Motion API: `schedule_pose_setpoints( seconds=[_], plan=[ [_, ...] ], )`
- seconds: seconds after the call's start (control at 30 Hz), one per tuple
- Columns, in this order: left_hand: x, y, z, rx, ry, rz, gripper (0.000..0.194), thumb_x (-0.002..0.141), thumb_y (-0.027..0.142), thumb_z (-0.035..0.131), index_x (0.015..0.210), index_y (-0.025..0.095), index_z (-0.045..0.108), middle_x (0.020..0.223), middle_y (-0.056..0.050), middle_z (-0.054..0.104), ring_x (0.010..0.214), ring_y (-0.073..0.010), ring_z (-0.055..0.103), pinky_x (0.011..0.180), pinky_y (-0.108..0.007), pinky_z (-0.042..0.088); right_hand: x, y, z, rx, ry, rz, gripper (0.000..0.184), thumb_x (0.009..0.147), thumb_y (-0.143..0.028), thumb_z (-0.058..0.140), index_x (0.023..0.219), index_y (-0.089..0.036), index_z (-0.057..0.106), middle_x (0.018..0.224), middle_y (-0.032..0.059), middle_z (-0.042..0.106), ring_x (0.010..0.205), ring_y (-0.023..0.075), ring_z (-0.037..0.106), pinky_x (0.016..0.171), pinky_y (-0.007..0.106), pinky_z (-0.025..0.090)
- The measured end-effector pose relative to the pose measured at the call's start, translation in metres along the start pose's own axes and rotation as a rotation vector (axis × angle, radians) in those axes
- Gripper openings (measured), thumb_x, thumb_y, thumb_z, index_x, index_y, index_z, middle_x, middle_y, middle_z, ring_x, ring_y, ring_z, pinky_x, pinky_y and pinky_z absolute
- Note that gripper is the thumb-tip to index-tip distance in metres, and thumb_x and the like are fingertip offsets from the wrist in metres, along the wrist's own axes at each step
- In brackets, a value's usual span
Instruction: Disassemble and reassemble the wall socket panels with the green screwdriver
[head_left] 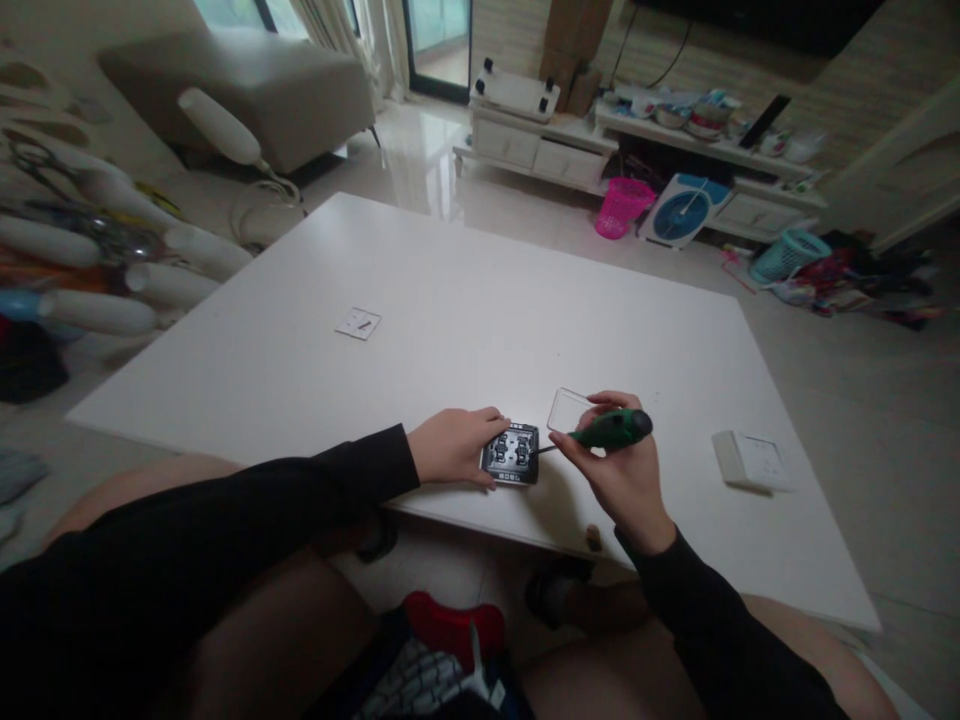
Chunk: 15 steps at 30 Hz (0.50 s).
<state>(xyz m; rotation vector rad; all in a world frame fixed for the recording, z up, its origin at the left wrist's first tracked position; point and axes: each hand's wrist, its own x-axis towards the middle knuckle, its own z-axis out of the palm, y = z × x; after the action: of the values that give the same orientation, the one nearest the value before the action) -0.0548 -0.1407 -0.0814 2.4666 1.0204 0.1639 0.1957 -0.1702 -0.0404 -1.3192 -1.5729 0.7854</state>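
Note:
My left hand (461,447) grips the left side of a black wall switch module (512,455), its thumb and fingers on opposite edges, at the table's near edge. In my right hand (626,480) is a screwdriver (611,430) with a green and black handle. Its thin shaft points left, and the tip meets the module's right edge. Beyond my right fingers lies a clear-looking square frame (566,408), partly covered by them. A small brown piece (593,538) sits at the near edge, below my right wrist.
On the white table (450,290) are a flat square plate (358,323) at left and a white switch box (752,461) at right. Past the table stand a pink basket (622,207), a blue fan (682,210) and a low cabinet (536,150).

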Motion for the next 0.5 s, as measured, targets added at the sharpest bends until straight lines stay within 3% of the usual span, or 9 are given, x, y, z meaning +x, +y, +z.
schedule_pose_setpoints(
  seconds=[0.1,0.27,0.5],
  plan=[
    [0.0,0.001,-0.001,0.007,-0.003,-0.009,0.078,0.073,0.055,0.088,0.136,0.022,0.055,0.135,-0.013,0.065,0.107,-0.0315,0.072,0.084,-0.038,0.055,-0.002,0.001,0.004,0.108,-0.023,0.005,0.051,0.077,-0.03,0.088,0.117,-0.028,0.057,0.094,-0.0002,0.071,0.085,0.0222,0.072,0.078,0.041,0.06],
    [0.0,0.002,-0.002,0.018,-0.017,-0.015,0.08,0.072,0.054,0.089,0.137,0.02,0.055,0.136,-0.013,0.065,0.108,-0.0323,0.072,0.085,-0.038,0.056,-0.005,0.0,0.01,0.269,-0.029,-0.028,0.044,0.084,-0.023,0.08,0.117,-0.03,0.053,0.107,0.0027,0.072,0.101,0.0237,0.075,0.094,0.048,0.062],
    [0.0,0.003,-0.003,0.028,-0.027,-0.023,0.079,0.073,0.054,0.088,0.137,0.02,0.056,0.135,-0.013,0.065,0.107,-0.0327,0.072,0.084,-0.039,0.056,-0.004,0.002,0.013,0.299,0.017,0.059,0.044,0.084,-0.03,0.083,0.117,-0.029,0.054,0.102,0.0024,0.072,0.095,0.0247,0.079,0.086,0.046,0.068]
  ],
)
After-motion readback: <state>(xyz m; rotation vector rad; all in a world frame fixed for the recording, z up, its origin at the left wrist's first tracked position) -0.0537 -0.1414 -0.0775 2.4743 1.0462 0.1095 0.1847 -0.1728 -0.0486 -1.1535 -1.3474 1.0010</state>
